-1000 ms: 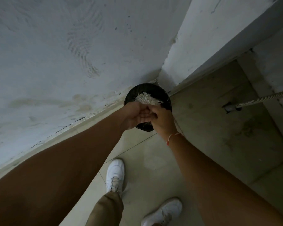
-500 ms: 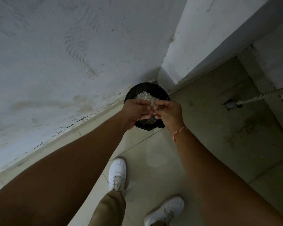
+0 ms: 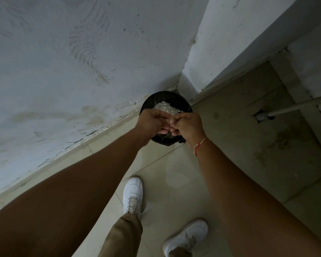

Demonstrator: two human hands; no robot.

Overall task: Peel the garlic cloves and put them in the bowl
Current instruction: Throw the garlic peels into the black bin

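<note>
Both hands meet, fingers curled, above a black bin of garlic skins.

Left hand (image 3: 152, 121) and right hand (image 3: 188, 125) reach out at arm's length with knuckles up and fingertips touching each other; whether a garlic clove is pinched between them cannot be told. Under them the black bin (image 3: 164, 98) stands on the tiled floor (image 3: 174, 173) in the corner against the white wall (image 3: 63, 62), with pale garlic skins (image 3: 166, 108) heaped inside. A red thread (image 3: 199, 145) circles the right wrist. Two white shoes (image 3: 132, 193) stand below, and a ribbed hose (image 3: 295, 105) crosses at the right.
</note>
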